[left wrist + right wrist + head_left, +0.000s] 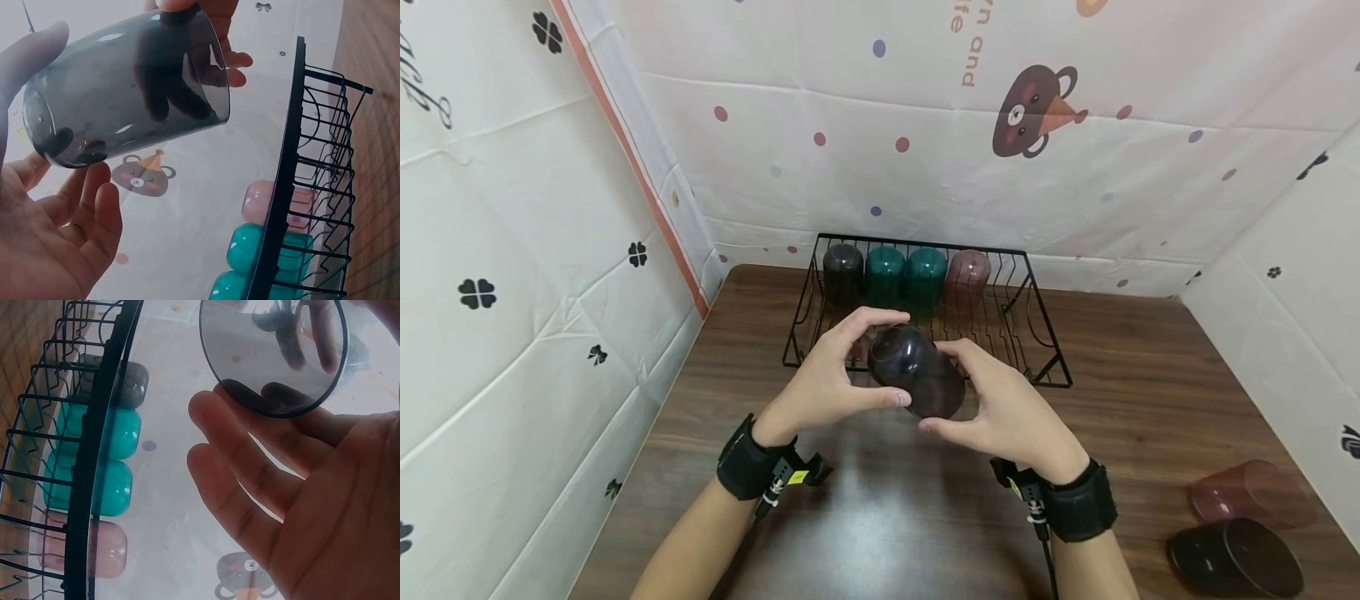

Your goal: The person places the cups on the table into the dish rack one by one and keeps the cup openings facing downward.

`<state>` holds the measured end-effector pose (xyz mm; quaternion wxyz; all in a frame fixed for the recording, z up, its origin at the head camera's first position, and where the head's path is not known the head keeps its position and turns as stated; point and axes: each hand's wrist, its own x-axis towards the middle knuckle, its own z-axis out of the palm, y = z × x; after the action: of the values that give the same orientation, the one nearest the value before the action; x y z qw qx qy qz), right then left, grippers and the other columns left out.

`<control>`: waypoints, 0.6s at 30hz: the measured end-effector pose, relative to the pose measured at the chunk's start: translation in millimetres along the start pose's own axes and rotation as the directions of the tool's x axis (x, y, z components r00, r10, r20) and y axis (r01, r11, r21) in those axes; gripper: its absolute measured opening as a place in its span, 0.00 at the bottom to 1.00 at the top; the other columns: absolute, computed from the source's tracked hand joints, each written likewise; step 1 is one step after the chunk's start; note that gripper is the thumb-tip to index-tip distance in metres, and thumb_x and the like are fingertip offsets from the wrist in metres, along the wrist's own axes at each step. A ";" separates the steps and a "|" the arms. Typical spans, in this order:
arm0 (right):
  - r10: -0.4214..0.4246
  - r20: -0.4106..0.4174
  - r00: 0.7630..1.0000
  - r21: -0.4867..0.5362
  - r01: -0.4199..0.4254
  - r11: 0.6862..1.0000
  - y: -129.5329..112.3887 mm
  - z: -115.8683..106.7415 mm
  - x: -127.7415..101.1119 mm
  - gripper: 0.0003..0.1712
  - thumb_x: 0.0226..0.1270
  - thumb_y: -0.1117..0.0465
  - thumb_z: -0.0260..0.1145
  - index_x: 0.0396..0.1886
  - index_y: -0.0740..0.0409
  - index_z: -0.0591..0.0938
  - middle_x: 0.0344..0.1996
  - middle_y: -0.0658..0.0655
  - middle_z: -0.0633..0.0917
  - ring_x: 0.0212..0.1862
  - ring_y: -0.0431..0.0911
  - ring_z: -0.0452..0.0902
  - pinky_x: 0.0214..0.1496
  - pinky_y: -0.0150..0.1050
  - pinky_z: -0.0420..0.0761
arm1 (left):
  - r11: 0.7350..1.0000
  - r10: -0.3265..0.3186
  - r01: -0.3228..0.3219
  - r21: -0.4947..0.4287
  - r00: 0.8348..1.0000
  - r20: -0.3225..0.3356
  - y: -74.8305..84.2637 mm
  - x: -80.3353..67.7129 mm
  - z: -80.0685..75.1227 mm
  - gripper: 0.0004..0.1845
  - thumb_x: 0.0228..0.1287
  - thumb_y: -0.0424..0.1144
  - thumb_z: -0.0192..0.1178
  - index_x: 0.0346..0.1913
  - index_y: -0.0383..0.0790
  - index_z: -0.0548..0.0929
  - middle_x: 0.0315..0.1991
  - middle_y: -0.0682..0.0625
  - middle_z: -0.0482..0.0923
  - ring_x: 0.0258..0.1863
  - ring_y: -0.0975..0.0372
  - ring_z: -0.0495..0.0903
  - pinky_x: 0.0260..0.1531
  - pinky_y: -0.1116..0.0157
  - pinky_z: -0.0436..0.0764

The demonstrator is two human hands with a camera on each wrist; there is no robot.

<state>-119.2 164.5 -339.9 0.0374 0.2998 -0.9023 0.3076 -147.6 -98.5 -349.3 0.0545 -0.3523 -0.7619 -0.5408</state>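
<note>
Holding a dark smoky translucent plastic cup (917, 371) between the left hand (820, 383) and right hand (1011, 412), fingers curled round it, above the wooden table (1150, 367) before the black wire rack (1037, 333). Four cups racked, two lying far right, I'd guess halfway-ish.

Even, soft light on my head view; both wrist views washed out.

A pale glare patch lies on the table (880, 508) just below the cup (917, 371), between my wrists; shadows there are faint. Straight seams bow toward the frame edges, away from the rack (925, 308). On my left wrist view the palm (44, 250) beside the cup is soft, the backdrop overexposed. On the right wrist view the rack's wire (94, 487) blurs up close.
</note>
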 end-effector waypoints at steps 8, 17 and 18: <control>0.022 0.008 1.000 0.026 -0.022 0.999 0.6 2.4 -0.2 0.49 0.51 0.35 0.79 0.69 0.41 0.68 0.51 0.42 0.82 0.45 0.34 0.80 0.45 0.41 0.85 | 0.998 0.016 -0.018 -0.058 1.000 -0.025 1.6 0.2 2.1 0.40 0.50 0.35 0.80 0.68 0.55 0.74 0.62 0.58 0.77 0.49 0.60 0.78 0.46 0.56 0.82; 0.025 0.018 1.000 0.034 -0.025 0.999 -0.1 5.1 0.5 0.49 0.51 0.35 0.80 0.69 0.43 0.68 0.54 0.42 0.82 0.50 0.34 0.81 0.51 0.41 0.84 | 0.995 0.053 -0.056 -0.085 0.998 -0.032 2.8 0.3 8.4 0.39 0.51 0.31 0.78 0.67 0.53 0.76 0.63 0.56 0.78 0.52 0.59 0.78 0.46 0.61 0.83; 0.024 0.018 1.000 0.032 -0.025 0.999 0.0 5.4 0.3 0.49 0.50 0.35 0.79 0.69 0.44 0.68 0.54 0.42 0.82 0.51 0.34 0.81 0.51 0.42 0.84 | 0.994 0.056 -0.059 -0.088 0.998 -0.032 2.8 0.2 9.4 0.39 0.51 0.31 0.78 0.68 0.53 0.76 0.63 0.56 0.78 0.52 0.59 0.79 0.46 0.61 0.83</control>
<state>-118.8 161.2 -344.1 0.0211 0.2919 -0.9011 0.3199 -143.2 -89.8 -350.8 0.0654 -0.3681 -0.7257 -0.5775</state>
